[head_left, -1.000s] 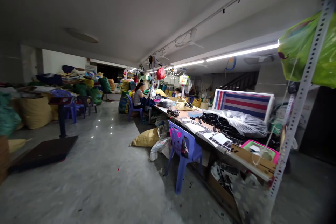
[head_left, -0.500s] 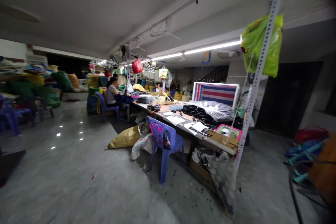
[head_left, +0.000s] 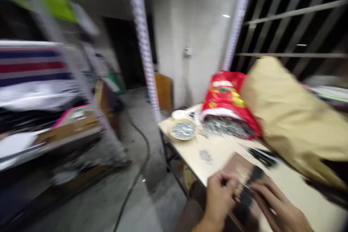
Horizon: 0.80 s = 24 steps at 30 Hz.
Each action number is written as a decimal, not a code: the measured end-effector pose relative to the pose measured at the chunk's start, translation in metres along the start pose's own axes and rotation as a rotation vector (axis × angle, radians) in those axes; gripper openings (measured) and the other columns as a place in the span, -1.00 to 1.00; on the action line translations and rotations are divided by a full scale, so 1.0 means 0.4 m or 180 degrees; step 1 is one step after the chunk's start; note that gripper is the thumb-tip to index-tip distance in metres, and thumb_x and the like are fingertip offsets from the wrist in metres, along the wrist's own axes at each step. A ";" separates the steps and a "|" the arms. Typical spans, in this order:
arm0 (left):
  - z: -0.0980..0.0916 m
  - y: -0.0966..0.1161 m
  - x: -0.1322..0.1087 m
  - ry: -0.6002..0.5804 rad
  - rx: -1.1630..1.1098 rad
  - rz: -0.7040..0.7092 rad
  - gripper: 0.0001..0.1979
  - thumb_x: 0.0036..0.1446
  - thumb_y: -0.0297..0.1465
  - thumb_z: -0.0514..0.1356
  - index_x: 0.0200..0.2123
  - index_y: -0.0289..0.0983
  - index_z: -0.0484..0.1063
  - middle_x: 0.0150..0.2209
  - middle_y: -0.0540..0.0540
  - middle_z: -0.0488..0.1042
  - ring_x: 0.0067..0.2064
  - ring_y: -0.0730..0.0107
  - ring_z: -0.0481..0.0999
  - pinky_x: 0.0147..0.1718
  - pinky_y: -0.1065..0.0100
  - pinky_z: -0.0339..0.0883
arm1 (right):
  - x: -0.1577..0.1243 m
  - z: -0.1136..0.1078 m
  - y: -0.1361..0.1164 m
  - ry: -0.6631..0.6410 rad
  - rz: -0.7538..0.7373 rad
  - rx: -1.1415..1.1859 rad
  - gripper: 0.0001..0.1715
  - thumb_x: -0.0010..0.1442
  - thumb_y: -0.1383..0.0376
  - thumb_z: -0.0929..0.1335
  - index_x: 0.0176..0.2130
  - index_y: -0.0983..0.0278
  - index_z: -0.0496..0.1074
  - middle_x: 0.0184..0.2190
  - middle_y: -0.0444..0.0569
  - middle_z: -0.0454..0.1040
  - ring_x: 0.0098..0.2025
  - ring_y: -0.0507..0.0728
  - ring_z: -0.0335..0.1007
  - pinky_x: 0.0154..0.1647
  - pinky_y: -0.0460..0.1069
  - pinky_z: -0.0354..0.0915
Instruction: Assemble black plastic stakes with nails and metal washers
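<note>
The picture is smeared by motion. My left hand (head_left: 219, 196) is at the bottom centre, fingers curled in a pinch over the near edge of a brown flat board (head_left: 237, 168) on a pale table (head_left: 195, 156); what it pinches is too blurred to name. Just to its right, my right hand (head_left: 277, 206) lies with fingers stretched out over a dark piece on the same board. Small shiny metal pieces (head_left: 205, 155) lie loose beyond the board.
A red bag (head_left: 224, 95) spills metal pieces beside a big tan sack (head_left: 288, 119). A yellow bowl (head_left: 183, 129) of metal pieces and a white cup (head_left: 179, 114) stand at the table's far corner. Perforated post (head_left: 143, 47), floor cable (head_left: 136, 177), cluttered bench (head_left: 67, 130) at left.
The view has swung sharply right and down, from the long workshop hall to a small table close by. Both my hands have come into view on the board.
</note>
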<state>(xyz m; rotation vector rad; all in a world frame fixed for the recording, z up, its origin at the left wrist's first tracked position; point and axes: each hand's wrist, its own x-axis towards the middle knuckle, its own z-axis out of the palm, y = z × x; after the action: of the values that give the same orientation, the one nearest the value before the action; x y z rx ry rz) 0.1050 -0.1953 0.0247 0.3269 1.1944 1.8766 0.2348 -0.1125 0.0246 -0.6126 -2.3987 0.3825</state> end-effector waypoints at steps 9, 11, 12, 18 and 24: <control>0.056 -0.092 0.096 -0.0778 0.2511 0.0905 -0.60 0.11 -0.25 0.14 0.01 -0.26 0.35 -0.11 -0.20 0.45 -0.09 0.23 0.44 -0.15 0.24 0.37 | -0.071 -0.085 0.159 0.0048 0.1123 -0.0796 -0.69 0.32 0.19 0.14 -0.21 0.17 0.41 -0.24 -0.05 0.35 -0.41 0.01 0.36 -0.43 -0.11 0.29; 0.031 -0.092 0.122 -0.0866 0.3284 0.1608 -0.61 0.18 -0.28 0.07 0.07 -0.24 0.31 0.03 -0.20 0.38 0.09 0.16 0.31 0.05 0.10 0.23 | -0.070 -0.074 0.194 0.0046 0.1209 -0.0905 -0.69 0.32 0.19 0.14 -0.22 0.18 0.41 -0.26 -0.05 0.34 -0.40 0.01 0.34 -0.46 -0.11 0.25; 0.016 -0.091 0.137 -0.0930 0.3621 0.1912 -0.60 0.20 -0.30 0.04 0.10 -0.25 0.27 0.08 -0.19 0.34 0.16 0.14 0.23 0.10 0.06 0.16 | -0.066 -0.066 0.209 0.0033 0.1231 -0.0944 -0.69 0.32 0.20 0.14 -0.23 0.19 0.41 -0.27 -0.06 0.34 -0.40 0.01 0.34 -0.49 -0.12 0.22; -0.059 -0.107 0.204 -0.1425 0.4962 0.2710 -0.56 0.26 -0.35 -0.08 0.19 -0.28 0.13 0.21 -0.17 0.18 0.30 0.11 -0.10 0.15 0.00 0.10 | -0.014 -0.013 0.270 -0.0166 0.1243 -0.1137 -0.69 0.32 0.24 0.15 -0.30 0.24 0.40 -0.33 -0.08 0.31 -0.39 0.01 0.29 -0.54 -0.12 0.09; -0.100 -0.143 0.224 -0.1502 0.5251 0.2741 -0.56 0.27 -0.36 -0.11 0.19 -0.30 0.14 0.22 -0.20 0.15 0.29 0.11 -0.06 0.13 0.02 0.13 | -0.005 0.009 0.320 -0.0236 0.1224 -0.1227 -0.72 0.31 0.26 0.17 -0.33 0.24 0.39 -0.33 -0.07 0.32 -0.33 0.04 0.27 -0.53 -0.10 0.04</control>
<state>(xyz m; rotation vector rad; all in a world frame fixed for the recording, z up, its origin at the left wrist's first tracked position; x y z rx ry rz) 0.0573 -0.1404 -0.0626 2.2560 2.1372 0.7242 0.2764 -0.0051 -0.0313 -1.2618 -2.4380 0.0962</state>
